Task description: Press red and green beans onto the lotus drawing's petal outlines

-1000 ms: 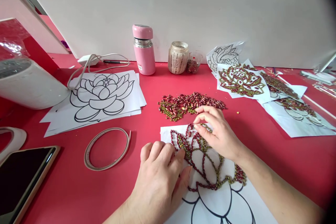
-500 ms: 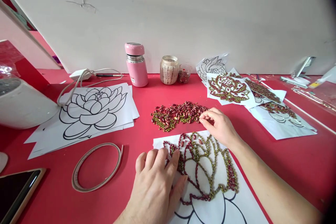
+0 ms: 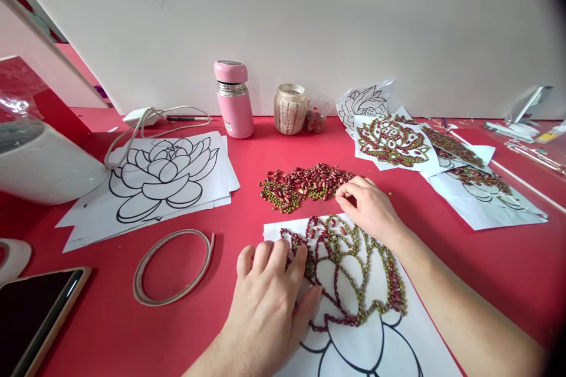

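Note:
My left hand [image 3: 272, 288] rests on the left side of a lotus drawing sheet [image 3: 354, 347], its fingers laid down and the thumb apart. Red beans and green beans follow the drawing's upper petal outlines [image 3: 338, 283] and fill some of them. At the right end of a loose bean pile [image 3: 305, 182], my right hand [image 3: 369, 203] has its thumb and index finger pinched together. Whatever lies between those fingertips is too small to make out. The pile mixes speckled red beans with small green ones, just beyond the sheet's top edge.
Lotus printouts [image 3: 168, 174] are stacked at left, near a coiled strip [image 3: 139, 283], a phone [image 3: 39, 312] and a white container [image 3: 48, 171]. A pink flask [image 3: 234, 106] and a glass jar [image 3: 289, 112] stand behind. Bean-covered pictures [image 3: 393, 144] lie at back right.
The whole view has shifted slightly, so things sit a little higher and further right. My right hand stays pinched at the pile; my left hand keeps its place on the sheet.

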`<state>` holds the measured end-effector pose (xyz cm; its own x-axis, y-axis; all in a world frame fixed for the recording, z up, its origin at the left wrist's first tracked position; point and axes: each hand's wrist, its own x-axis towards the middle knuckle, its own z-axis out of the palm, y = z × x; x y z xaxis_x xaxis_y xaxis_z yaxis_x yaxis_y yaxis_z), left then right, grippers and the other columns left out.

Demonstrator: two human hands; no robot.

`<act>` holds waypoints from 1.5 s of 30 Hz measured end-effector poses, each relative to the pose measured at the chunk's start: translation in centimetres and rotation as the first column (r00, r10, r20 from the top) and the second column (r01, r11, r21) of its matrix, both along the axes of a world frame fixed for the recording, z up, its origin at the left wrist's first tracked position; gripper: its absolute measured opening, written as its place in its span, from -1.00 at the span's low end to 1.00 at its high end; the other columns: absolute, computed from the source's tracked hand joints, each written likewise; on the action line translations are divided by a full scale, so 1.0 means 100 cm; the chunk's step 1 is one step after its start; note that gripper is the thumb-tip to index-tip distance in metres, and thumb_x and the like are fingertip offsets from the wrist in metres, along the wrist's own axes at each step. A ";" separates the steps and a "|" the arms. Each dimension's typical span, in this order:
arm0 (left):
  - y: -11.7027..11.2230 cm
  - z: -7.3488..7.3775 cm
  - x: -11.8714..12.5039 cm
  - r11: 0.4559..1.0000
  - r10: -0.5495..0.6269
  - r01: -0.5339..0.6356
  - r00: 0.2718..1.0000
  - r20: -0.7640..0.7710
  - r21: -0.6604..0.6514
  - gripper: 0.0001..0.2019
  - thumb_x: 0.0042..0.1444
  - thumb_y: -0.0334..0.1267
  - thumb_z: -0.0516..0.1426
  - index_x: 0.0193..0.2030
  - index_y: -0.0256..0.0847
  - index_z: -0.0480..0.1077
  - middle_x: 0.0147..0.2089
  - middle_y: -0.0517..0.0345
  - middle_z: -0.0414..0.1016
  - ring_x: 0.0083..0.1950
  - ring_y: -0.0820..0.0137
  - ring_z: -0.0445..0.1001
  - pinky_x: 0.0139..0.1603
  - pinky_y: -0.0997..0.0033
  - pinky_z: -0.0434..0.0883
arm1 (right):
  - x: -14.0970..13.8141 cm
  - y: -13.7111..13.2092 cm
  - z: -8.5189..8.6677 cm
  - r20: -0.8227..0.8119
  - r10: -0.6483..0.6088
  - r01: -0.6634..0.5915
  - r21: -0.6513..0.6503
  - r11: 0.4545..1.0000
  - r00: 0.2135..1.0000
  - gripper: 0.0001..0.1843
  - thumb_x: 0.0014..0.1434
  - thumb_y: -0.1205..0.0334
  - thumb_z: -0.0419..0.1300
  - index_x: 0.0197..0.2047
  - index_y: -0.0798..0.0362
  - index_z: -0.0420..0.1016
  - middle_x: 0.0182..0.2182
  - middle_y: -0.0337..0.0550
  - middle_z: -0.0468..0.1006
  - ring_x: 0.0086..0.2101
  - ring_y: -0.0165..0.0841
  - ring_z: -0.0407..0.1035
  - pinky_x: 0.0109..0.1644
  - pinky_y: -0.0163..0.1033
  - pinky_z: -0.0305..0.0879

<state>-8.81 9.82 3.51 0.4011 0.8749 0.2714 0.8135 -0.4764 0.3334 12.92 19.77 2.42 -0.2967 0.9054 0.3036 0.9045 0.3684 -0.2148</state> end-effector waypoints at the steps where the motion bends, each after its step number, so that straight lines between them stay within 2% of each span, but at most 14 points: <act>1: 0.000 0.000 0.000 1.000 -0.004 0.004 1.000 -0.001 0.003 -0.68 0.08 -0.13 0.01 -0.04 -0.15 0.33 -0.23 0.04 0.31 -0.23 0.27 0.21 -0.17 0.14 0.18 | 0.000 0.001 0.000 0.020 0.002 -0.002 0.004 1.000 1.000 -0.86 0.10 0.30 0.03 -0.44 0.03 0.37 -0.42 -0.14 0.36 -0.32 -0.30 0.24 -0.25 -0.21 0.20; 4: -0.002 0.000 -0.002 1.000 -0.011 0.011 1.000 0.007 0.018 -0.66 0.09 -0.13 0.01 -0.02 -0.17 0.32 -0.23 0.04 0.31 -0.22 0.27 0.20 -0.17 0.15 0.17 | -0.002 0.002 0.001 0.031 -0.023 0.022 0.035 0.999 0.999 -0.87 0.13 0.30 0.00 -0.42 0.04 0.33 -0.40 -0.11 0.36 -0.32 -0.27 0.23 -0.23 -0.17 0.18; 6: -0.004 -0.001 -0.003 0.999 -0.011 0.011 1.000 0.025 0.032 -0.67 0.09 -0.13 0.01 -0.03 -0.18 0.32 -0.23 0.04 0.31 -0.23 0.28 0.19 -0.17 0.16 0.15 | -0.004 -0.001 0.004 -0.026 -0.017 0.018 0.054 0.998 1.000 -0.86 0.15 0.30 -0.02 -0.40 0.04 0.30 -0.38 -0.10 0.36 -0.30 -0.26 0.23 -0.20 -0.16 0.18; 11: -0.007 -0.004 -0.004 0.999 -0.017 0.015 0.998 0.060 0.039 -0.71 0.09 -0.15 0.02 -0.08 -0.20 0.34 -0.27 0.07 0.29 -0.26 0.31 0.17 -0.19 0.19 0.12 | -0.020 -0.022 0.016 -0.193 0.198 -0.205 -0.016 0.979 0.961 -0.87 0.20 0.29 -0.05 -0.37 0.03 0.26 -0.34 -0.12 0.33 -0.23 -0.29 0.23 -0.12 -0.17 0.19; 16: -0.005 -0.004 -0.003 0.999 -0.024 0.021 0.997 0.068 0.033 -0.72 0.09 -0.16 0.02 -0.10 -0.20 0.35 -0.28 0.07 0.28 -0.26 0.31 0.15 -0.21 0.20 0.11 | -0.037 -0.043 0.018 -0.209 0.318 -0.346 -0.112 0.932 0.925 -0.88 0.18 0.32 -0.03 -0.34 0.05 0.31 -0.14 -0.06 0.29 -0.05 -0.27 0.17 0.02 -0.14 0.14; 29: -0.005 -0.006 -0.004 0.998 -0.034 0.030 0.997 0.070 0.056 -0.72 0.10 -0.17 0.01 -0.10 -0.21 0.36 -0.29 0.08 0.29 -0.26 0.30 0.15 -0.21 0.21 0.10 | -0.045 -0.046 0.016 -0.110 0.354 -0.366 -0.111 0.924 0.929 -0.87 0.17 0.30 0.01 -0.38 0.05 0.35 -0.10 -0.08 0.32 -0.07 -0.25 0.16 -0.01 -0.10 0.13; 40: -0.004 -0.006 -0.004 0.997 -0.045 0.039 0.995 0.086 0.068 -0.73 0.10 -0.18 0.02 -0.10 -0.21 0.35 -0.28 0.09 0.29 -0.25 0.31 0.15 -0.20 0.21 0.10 | -0.041 -0.043 0.016 -0.185 0.336 -0.358 -0.101 0.928 0.924 -0.87 0.16 0.32 0.02 -0.34 0.05 0.39 -0.13 -0.08 0.31 -0.07 -0.27 0.17 0.00 -0.12 0.12; 45: -0.003 -0.005 -0.002 0.998 -0.024 0.021 0.997 0.070 0.051 -0.70 0.09 -0.15 0.01 -0.08 -0.20 0.35 -0.27 0.06 0.30 -0.25 0.30 0.16 -0.20 0.20 0.11 | -0.035 -0.040 0.014 -0.248 0.298 -0.318 -0.043 0.947 0.922 -0.89 0.15 0.31 0.03 -0.33 0.06 0.37 -0.17 -0.08 0.33 -0.10 -0.29 0.20 -0.03 -0.14 0.15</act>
<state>-9.06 9.48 3.03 0.3987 0.8505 0.3432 0.7778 -0.5118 0.3648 9.38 15.82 3.79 -0.4935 0.8054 0.3282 0.6691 0.5927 -0.4484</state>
